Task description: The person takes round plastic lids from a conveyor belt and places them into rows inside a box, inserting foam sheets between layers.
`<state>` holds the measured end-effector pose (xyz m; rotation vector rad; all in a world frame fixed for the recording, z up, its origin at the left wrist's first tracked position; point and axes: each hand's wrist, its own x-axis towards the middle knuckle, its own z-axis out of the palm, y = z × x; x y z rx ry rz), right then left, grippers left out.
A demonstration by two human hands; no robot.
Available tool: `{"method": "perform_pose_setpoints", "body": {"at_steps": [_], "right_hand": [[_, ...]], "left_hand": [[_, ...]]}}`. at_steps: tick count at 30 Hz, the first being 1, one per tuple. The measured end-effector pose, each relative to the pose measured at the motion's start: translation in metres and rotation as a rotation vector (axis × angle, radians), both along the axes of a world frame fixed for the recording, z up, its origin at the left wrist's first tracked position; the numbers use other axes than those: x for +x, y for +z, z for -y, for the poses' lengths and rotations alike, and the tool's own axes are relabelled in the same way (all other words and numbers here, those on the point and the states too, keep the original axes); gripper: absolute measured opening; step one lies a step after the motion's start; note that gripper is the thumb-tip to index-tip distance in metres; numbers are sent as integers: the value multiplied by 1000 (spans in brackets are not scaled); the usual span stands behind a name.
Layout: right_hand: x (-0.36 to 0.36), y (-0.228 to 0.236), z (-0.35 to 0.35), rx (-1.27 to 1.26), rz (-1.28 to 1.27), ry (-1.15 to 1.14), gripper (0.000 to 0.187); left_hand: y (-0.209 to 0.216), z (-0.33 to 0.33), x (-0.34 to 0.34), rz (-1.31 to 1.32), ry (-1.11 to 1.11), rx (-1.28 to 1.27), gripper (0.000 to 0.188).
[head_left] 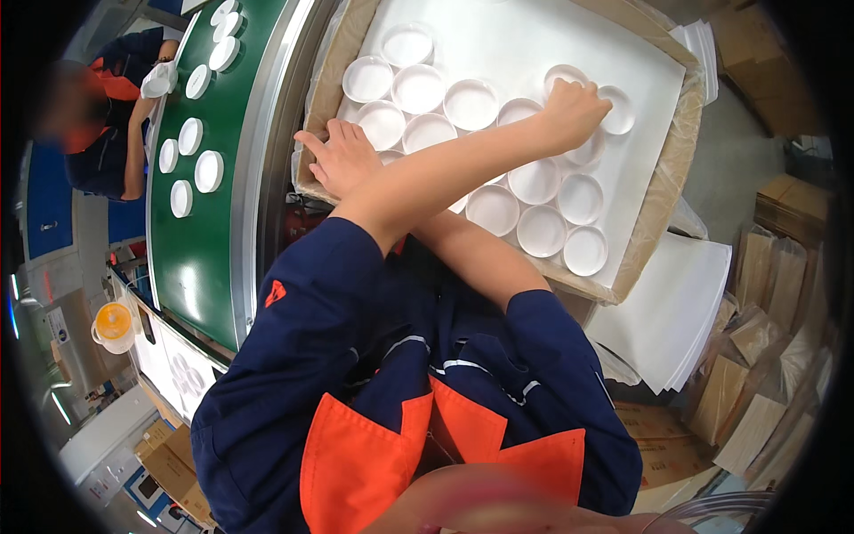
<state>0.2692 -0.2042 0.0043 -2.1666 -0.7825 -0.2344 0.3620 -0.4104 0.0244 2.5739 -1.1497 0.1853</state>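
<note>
My forearms cross over a lined box (654, 191), whose white sheet bears several shallow round white dishes (540, 230). My left hand (574, 114) reaches across to the right, above the dishes. Its fingers are closed at the rim of one white dish (617, 111) on the right side of the group; the fingertips are partly hidden. Under the left forearm, my right arm passes to the left. My right hand (345, 158) is open, fingers spread and empty, by the box's left edge next to the nearest dishes. My forearms cover part of the dish rows.
Left of the box runs a green conveyor belt (209, 258) with several white dishes, edged by a metal rail (253, 205). Across it, another person's hand holds a white piece (159, 80). White sheets (667, 307) lie at right, near stacked cardboard (756, 400). A yellow-lidded jug (113, 323) stands lower left.
</note>
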Motion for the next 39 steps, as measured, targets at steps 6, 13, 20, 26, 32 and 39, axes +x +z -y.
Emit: {"method": "perform_pose_setpoints", "body": {"at_steps": [6, 13, 20, 26, 32, 39], "right_hand": [[-2, 1, 3, 20, -23, 46, 49], [8, 1, 5, 31, -30, 68, 50], [2, 21, -1, -11, -74, 169, 57], [-3, 16, 8, -117, -42, 148, 58], [-4, 15, 0, -106, -33, 186, 59], [0, 17, 2, -89, -33, 195, 57]], "left_hand": [[-15, 41, -10, -59, 103, -232, 17], [-14, 36, -34, -138, 71, -60, 27], [-38, 60, -42, -36, 259, 79, 14], [-37, 59, -54, 143, 205, 25, 18], [-29, 40, -46, 155, 132, -41, 20], [-30, 61, -37, 235, 144, 15, 16]]}}
